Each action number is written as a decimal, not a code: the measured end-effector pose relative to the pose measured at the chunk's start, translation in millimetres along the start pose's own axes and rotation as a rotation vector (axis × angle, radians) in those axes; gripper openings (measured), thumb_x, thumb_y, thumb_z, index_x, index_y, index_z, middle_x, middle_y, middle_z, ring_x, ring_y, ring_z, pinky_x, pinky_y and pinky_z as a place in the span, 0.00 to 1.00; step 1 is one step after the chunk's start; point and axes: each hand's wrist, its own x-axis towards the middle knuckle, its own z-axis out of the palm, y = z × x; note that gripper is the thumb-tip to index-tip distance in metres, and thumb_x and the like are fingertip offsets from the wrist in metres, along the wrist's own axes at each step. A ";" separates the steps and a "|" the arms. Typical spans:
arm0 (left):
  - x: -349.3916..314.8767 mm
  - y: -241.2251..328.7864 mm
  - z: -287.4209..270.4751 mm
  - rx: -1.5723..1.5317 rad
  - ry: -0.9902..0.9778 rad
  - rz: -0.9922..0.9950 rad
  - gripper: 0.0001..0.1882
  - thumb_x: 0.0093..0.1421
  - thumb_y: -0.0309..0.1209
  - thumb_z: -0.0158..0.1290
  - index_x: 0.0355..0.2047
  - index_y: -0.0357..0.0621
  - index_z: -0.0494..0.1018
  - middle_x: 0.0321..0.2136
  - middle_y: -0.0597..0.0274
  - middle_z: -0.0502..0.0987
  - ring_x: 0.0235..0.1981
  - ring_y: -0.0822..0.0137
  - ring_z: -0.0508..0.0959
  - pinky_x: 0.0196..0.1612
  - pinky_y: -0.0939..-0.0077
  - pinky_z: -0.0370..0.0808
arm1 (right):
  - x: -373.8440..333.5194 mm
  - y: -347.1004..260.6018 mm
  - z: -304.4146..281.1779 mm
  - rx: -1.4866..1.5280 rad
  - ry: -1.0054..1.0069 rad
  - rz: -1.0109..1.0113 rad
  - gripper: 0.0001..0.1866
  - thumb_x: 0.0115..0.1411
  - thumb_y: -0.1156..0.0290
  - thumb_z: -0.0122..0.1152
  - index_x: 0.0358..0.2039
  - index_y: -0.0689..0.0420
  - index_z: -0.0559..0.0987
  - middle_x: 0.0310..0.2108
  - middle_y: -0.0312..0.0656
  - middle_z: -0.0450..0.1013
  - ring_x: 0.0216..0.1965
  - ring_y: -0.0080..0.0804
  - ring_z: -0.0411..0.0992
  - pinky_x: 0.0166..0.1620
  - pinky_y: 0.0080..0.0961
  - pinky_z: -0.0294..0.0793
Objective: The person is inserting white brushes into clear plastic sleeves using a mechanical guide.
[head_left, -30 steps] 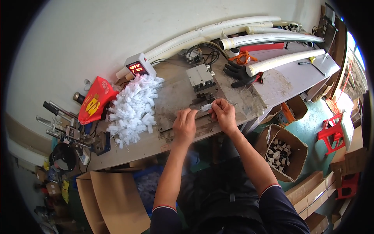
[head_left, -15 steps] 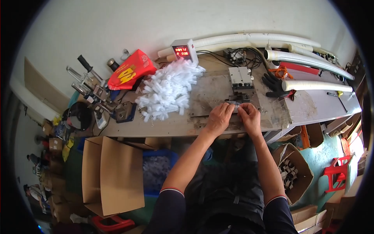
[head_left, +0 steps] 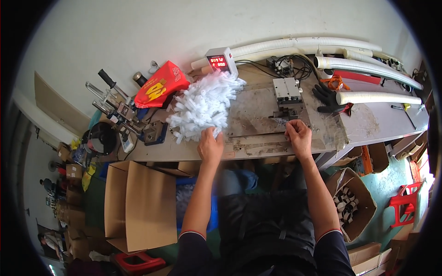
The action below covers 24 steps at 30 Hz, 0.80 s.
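Observation:
My left hand (head_left: 211,146) is at the near edge of a heap of white plastic mesh tubes (head_left: 202,103), its fingers curled together against the lowest pieces. What lies between those fingertips is hidden. My right hand (head_left: 300,138) is closed in a pinch just in front of a small dark metal fixture (head_left: 284,113), and anything in it is too small to make out. Thin clear strands lie around the fixture. Behind it stands a light grey metal block (head_left: 286,89).
A counter with red digits (head_left: 221,60) and a red bag (head_left: 162,86) stand behind the heap. Hand presses (head_left: 120,112) are at left; a black glove (head_left: 328,97) and white hoses (head_left: 373,98) at right. Cardboard boxes (head_left: 149,207) stand below the bench (head_left: 258,149).
My hands were together at the fixture, with a mesh piece between them. The left has moved leftward to the heap; the right stays by the fixture. The view has shifted slightly.

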 end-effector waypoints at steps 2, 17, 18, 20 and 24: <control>2.6 -6.8 3.5 0.031 -0.045 0.007 0.16 0.62 0.35 0.61 0.48 0.43 0.76 0.43 0.50 0.80 0.44 0.45 0.81 0.46 0.52 0.76 | -2.0 -0.9 3.7 0.021 0.003 0.005 0.06 0.67 0.73 0.61 0.37 0.63 0.80 0.23 0.33 0.74 0.22 0.15 0.69 0.26 0.16 0.68; -7.5 33.0 -41.4 -0.330 0.189 -0.023 0.09 0.66 0.29 0.59 0.43 0.37 0.76 0.37 0.54 0.80 0.38 0.56 0.79 0.46 0.64 0.75 | 1.7 12.2 -2.7 -0.007 0.024 -0.036 0.07 0.66 0.73 0.62 0.35 0.64 0.80 0.22 0.34 0.75 0.23 0.17 0.71 0.27 0.19 0.69; -7.7 40.2 -40.1 -0.340 0.184 -0.018 0.09 0.66 0.29 0.59 0.43 0.37 0.76 0.37 0.54 0.80 0.38 0.56 0.79 0.46 0.64 0.75 | 2.1 14.2 -0.4 0.007 0.013 -0.053 0.07 0.65 0.73 0.62 0.36 0.64 0.80 0.23 0.34 0.76 0.24 0.18 0.72 0.29 0.20 0.71; -7.2 57.2 -33.1 -0.535 0.145 -0.046 0.09 0.68 0.31 0.59 0.43 0.38 0.76 0.35 0.63 0.79 0.38 0.67 0.77 0.45 0.70 0.74 | 2.1 17.8 -1.3 0.009 0.022 -0.072 0.07 0.65 0.73 0.62 0.36 0.64 0.80 0.24 0.35 0.77 0.25 0.19 0.73 0.30 0.20 0.72; -11.2 94.7 -5.5 -1.012 -0.137 -0.178 0.08 0.68 0.32 0.59 0.44 0.42 0.77 0.35 0.74 0.76 0.35 0.79 0.72 0.39 0.80 0.71 | -4.1 14.8 5.3 -0.018 -0.032 -0.127 0.07 0.64 0.72 0.65 0.37 0.64 0.82 0.29 0.40 0.79 0.30 0.22 0.75 0.35 0.23 0.75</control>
